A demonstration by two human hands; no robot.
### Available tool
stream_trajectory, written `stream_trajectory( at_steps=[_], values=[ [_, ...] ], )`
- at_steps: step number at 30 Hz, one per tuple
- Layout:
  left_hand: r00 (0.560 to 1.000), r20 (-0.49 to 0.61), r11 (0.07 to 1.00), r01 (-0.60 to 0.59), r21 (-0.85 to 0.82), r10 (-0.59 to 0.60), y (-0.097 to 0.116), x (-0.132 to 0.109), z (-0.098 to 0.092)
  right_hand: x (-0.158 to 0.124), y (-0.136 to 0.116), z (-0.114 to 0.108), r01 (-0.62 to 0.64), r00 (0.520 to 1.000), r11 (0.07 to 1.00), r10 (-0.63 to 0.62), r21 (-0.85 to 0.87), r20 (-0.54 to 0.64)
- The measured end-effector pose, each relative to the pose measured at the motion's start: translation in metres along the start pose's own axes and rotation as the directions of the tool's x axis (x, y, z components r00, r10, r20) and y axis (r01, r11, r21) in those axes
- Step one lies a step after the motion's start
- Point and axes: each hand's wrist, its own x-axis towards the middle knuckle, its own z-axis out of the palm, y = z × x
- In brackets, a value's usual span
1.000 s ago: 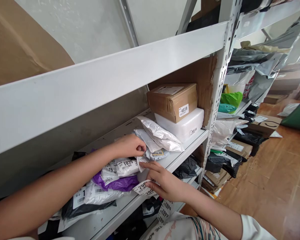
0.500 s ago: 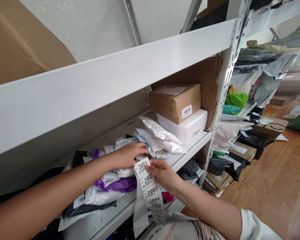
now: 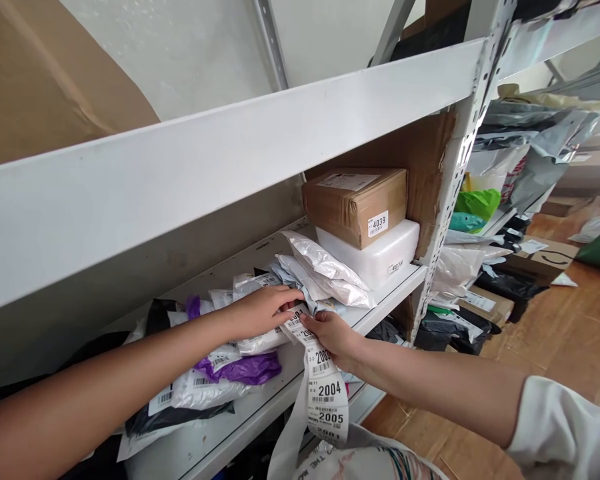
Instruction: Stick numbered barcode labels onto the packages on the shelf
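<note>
A strip of white numbered labels hangs from my right hand, pinched between thumb and fingers near its upper end. Printed numbers such as 2003, 2004 and 2005 show on it, and its lower part curls down. My left hand is closed with bent fingers just beside the strip's top end, over a light blue-grey mailer bag; what its fingertips grip is hidden. Under and left of that hand lie white parcels and a purple plastic parcel on the shelf.
A cardboard box labelled 4039 rests on a white wrapped box labelled 4038, right of silvery-white mailers. A white shelf beam crosses above my arms. To the right stand a perforated post and another rack holding parcels.
My right hand has brought the label strip slightly up and right, so its top end now lies against the parcels by my left hand. The left hand has shifted slightly right.
</note>
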Motion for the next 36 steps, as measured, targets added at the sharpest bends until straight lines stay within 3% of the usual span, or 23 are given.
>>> stream_trajectory(
  at_steps=[8, 15, 18, 21, 24, 25, 27, 30, 32, 36],
  values=[
    [0.997, -0.043, 0.988, 0.070, 0.141, -0.065, 0.009, 0.002, 0.013, -0.005, -0.002, 0.001, -0.050, 0.999, 0.999, 0.050, -0.014, -0.013],
    [0.995, -0.079, 0.990, 0.075, 0.115, -0.066, 0.006, -0.002, 0.017, -0.019, 0.005, -0.012, 0.056, 0.996, 0.998, -0.057, 0.008, 0.065],
    [0.975, -0.209, 0.983, 0.112, 0.147, -0.080, 0.003, -0.004, 0.011, -0.029, 0.009, -0.026, 0.118, 0.975, 0.991, -0.106, -0.055, 0.196],
    [0.946, -0.323, 0.957, 0.119, 0.265, -0.029, 0.001, -0.002, 0.001, -0.037, 0.009, -0.036, 0.246, 0.918, 0.962, -0.191, -0.122, 0.347],
    [0.976, -0.135, 0.882, -0.088, 0.463, 0.168, -0.002, 0.001, -0.009, -0.040, 0.007, -0.042, 0.365, 0.886, 0.921, -0.298, -0.139, 0.355],
    [0.968, -0.058, 0.845, -0.181, 0.504, 0.243, -0.003, 0.002, -0.011, -0.040, 0.007, -0.044, 0.385, 0.881, 0.913, -0.319, -0.138, 0.349],
    [0.924, 0.030, 0.785, -0.340, 0.518, 0.380, -0.004, 0.001, -0.015, -0.039, 0.008, -0.046, 0.401, 0.876, 0.908, -0.340, -0.123, 0.343],
    [0.857, 0.113, 0.767, -0.502, 0.400, 0.502, -0.007, -0.004, -0.016, -0.033, 0.010, -0.046, 0.396, 0.869, 0.913, -0.340, -0.095, 0.359],
    [0.866, 0.146, 0.808, -0.498, 0.314, 0.477, -0.009, -0.007, -0.013, -0.030, 0.011, -0.044, 0.393, 0.863, 0.915, -0.333, -0.090, 0.380],
    [0.930, 0.113, 0.884, -0.366, 0.291, 0.349, -0.010, -0.006, -0.006, -0.028, 0.010, -0.035, 0.403, 0.856, 0.911, -0.338, -0.093, 0.392]
  ],
)
